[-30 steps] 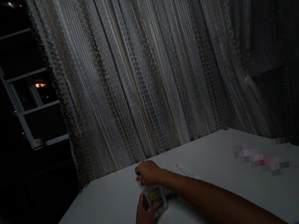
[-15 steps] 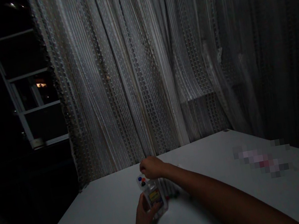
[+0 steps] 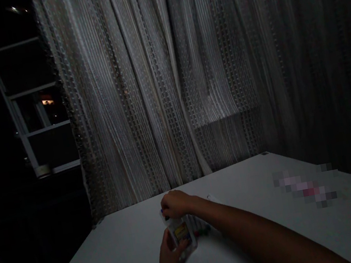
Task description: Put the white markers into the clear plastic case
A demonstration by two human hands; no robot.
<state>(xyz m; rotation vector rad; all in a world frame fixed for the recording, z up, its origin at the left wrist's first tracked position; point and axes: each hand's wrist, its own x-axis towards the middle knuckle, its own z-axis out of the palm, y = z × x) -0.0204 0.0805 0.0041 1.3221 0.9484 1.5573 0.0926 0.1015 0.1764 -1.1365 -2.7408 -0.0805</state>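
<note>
Left hand [image 3: 170, 254] gripped a clear pack [image 3: 181, 234] of markers from below, holding it upright on the surface [image 3: 116, 259]. Right hand [image 3: 174, 204] was pinched at the pack's top, over the coloured caps; its exact hold could not be told in the dim light. Risk: a hard pull could tip the pack and spill markers toward a loose pen [image 3: 213, 198] just beyond. Curtain [image 3: 160, 84] hung behind.
</note>
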